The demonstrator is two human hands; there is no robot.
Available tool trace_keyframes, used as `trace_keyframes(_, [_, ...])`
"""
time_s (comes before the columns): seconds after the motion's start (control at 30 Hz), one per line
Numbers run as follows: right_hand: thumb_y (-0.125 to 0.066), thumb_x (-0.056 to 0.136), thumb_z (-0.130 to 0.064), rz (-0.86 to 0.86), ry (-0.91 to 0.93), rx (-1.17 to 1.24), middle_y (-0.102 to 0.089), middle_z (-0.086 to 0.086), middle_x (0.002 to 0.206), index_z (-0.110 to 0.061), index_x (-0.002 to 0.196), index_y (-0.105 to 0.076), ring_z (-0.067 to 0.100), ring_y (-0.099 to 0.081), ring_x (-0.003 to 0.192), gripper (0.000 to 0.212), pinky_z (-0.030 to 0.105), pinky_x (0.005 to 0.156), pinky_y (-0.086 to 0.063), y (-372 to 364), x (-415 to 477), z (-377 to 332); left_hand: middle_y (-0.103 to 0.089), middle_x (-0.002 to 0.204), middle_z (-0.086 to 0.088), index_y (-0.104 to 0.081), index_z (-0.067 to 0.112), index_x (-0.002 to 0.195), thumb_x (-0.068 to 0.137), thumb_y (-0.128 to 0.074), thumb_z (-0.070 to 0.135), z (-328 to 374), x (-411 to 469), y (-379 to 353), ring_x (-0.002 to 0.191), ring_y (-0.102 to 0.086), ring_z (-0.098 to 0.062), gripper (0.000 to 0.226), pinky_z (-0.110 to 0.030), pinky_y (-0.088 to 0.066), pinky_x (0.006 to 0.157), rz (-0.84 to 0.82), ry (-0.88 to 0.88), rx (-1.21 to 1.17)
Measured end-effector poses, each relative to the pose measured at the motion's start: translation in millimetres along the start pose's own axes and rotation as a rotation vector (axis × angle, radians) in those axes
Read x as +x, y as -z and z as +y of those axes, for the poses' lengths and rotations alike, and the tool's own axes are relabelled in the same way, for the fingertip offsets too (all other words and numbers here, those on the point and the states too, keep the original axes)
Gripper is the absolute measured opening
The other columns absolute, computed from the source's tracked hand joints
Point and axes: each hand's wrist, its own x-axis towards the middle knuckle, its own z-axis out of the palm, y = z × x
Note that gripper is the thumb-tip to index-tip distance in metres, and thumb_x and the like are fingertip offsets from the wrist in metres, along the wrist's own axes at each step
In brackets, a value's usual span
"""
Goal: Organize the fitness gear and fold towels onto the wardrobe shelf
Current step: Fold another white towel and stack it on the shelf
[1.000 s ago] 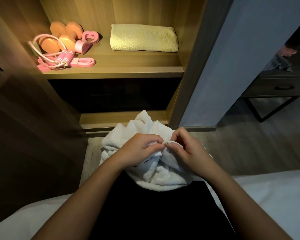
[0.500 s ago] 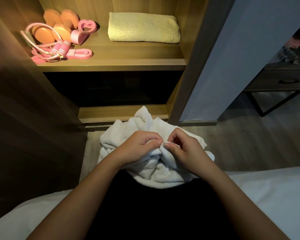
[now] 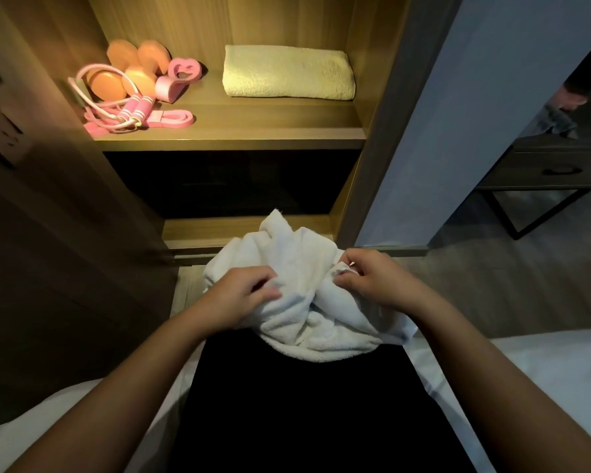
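Note:
A crumpled white towel (image 3: 297, 295) lies bunched on my lap in front of the wardrobe. My left hand (image 3: 243, 295) grips its left side with curled fingers. My right hand (image 3: 372, 281) pinches an edge of it on the right. On the lit wardrobe shelf (image 3: 232, 138) lies a folded yellow towel (image 3: 287, 71). Left of it sit orange dumbbells (image 3: 123, 73), a pink skipping rope (image 3: 116, 110), a pink heart-shaped grip (image 3: 178, 76) and a pink band (image 3: 171, 117).
A dark compartment (image 3: 232, 182) opens below the shelf, with a lower wooden ledge (image 3: 219, 230) behind the towel. A grey wall panel (image 3: 440, 131) stands to the right, a dark drawer unit (image 3: 553, 169) beyond it. White bedding (image 3: 543, 377) flanks my dark lap. A wall socket (image 3: 0, 131) sits left.
My hands have drawn apart along the towel: the right moved rightwards with a pinched edge, the left shifted left. The view tilted slightly upward.

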Motion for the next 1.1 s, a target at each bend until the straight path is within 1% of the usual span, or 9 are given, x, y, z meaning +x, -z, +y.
trace_keyframes(0.1, [-0.064, 0.09, -0.027, 0.017, 0.056, -0.003, -0.057, 0.003, 0.072, -0.006, 0.084, -0.064, 0.011, -0.049, 0.064, 0.022, 0.029, 0.06, -0.036, 14, 7, -8, -0.056, 0.069, 0.0, -0.062, 0.016, 0.076, 0.092, -0.063, 0.022, -2, 3, 23, 0.065, -0.051, -0.014, 0.018, -0.034, -0.041, 0.065, 0.214, 0.037, -0.037])
trace_keyframes(0.3, [-0.064, 0.089, -0.022, 0.412, 0.162, -0.074, -0.053, 0.005, 0.073, -0.004, 0.08, -0.06, 0.017, -0.048, 0.072, 0.021, 0.032, 0.063, -0.036, 115, 51, -49, -0.065, 0.087, -0.012, -0.066, 0.002, 0.09, 0.088, -0.062, 0.029, 17, 41, 150, 0.083, -0.056, -0.018, 0.027, -0.042, -0.047, 0.078, 0.736, 0.054, -0.117])
trace_keyframes(0.4, [-0.061, 0.091, -0.021, 0.594, 0.084, 0.013, -0.057, 0.011, 0.084, -0.004, 0.092, -0.064, 0.021, -0.052, 0.079, 0.017, 0.033, 0.069, -0.042, 176, 70, -48, -0.058, 0.088, -0.013, -0.064, 0.008, 0.095, 0.085, -0.058, 0.03, 24, 41, 219, 0.084, -0.052, -0.02, 0.025, -0.033, -0.04, 0.074, 0.963, 0.087, -0.104])
trace_keyframes(0.53, [-0.055, 0.09, -0.011, 0.875, -0.097, 0.167, -0.033, 0.006, 0.065, -0.006, 0.073, -0.046, 0.02, -0.037, 0.076, 0.02, 0.033, 0.064, -0.032, 227, 79, -11, -0.063, 0.106, -0.021, -0.064, 0.005, 0.107, 0.096, -0.054, 0.021, 7, 25, 267, 0.102, -0.058, -0.036, 0.022, -0.042, -0.046, 0.086, 1.16, 0.283, -0.057])
trace_keyframes(0.63, [-0.054, 0.093, -0.013, 0.985, -0.209, 0.224, -0.039, 0.013, 0.068, -0.004, 0.071, -0.044, 0.021, -0.042, 0.079, 0.026, 0.032, 0.067, -0.032, 247, 77, 5, -0.062, 0.116, -0.021, -0.065, 0.005, 0.114, 0.097, -0.053, 0.023, 3, 14, 283, 0.109, -0.057, -0.037, 0.028, -0.044, -0.047, 0.097, 1.296, 0.382, -0.138])
trace_keyframes(0.77, [-0.052, 0.095, -0.017, 1.069, -0.252, 0.273, -0.044, 0.016, 0.078, -0.008, 0.068, -0.04, 0.023, -0.046, 0.084, 0.031, 0.029, 0.072, -0.03, 260, 79, 0, -0.062, 0.12, -0.02, -0.065, 0.006, 0.117, 0.097, -0.052, 0.025, 11, 8, 294, 0.112, -0.057, -0.038, 0.031, -0.045, -0.047, 0.101, 1.346, 0.456, -0.221])
trace_keyframes(0.83, [-0.052, 0.096, -0.017, 1.054, -0.254, 0.295, -0.052, 0.024, 0.094, -0.002, 0.09, -0.056, 0.031, -0.057, 0.097, 0.017, 0.033, 0.077, -0.036, 259, 80, -11, -0.063, 0.119, -0.02, -0.065, 0.005, 0.115, 0.096, -0.051, 0.025, 18, 11, 294, 0.112, -0.057, -0.038, 0.031, -0.042, -0.046, 0.101, 1.333, 0.438, -0.194])
trace_keyframes(0.93, [-0.052, 0.095, -0.019, 1.028, -0.22, 0.292, -0.061, 0.025, 0.116, 0.004, 0.111, -0.06, 0.038, -0.056, 0.112, 0.029, 0.036, 0.09, -0.041, 253, 86, -30, -0.062, 0.111, -0.018, -0.064, 0.004, 0.112, 0.096, -0.051, 0.023, 35, 25, 286, 0.11, -0.057, -0.036, 0.028, -0.037, -0.044, 0.095, 1.3, 0.36, -0.122])
trace_keyframes(1.1, [-0.045, 0.099, -0.018, 0.845, 0.075, 0.253, -0.053, 0.009, 0.102, -0.011, 0.103, -0.053, 0.026, -0.053, 0.1, 0.011, 0.025, 0.072, -0.038, 224, 98, -81, -0.055, 0.087, -0.01, -0.062, 0.007, 0.094, 0.098, -0.049, 0.019, 79, 62, 263, 0.083, -0.05, -0.025, 0.018, -0.034, -0.039, 0.072, 1.16, 0.119, -0.002])
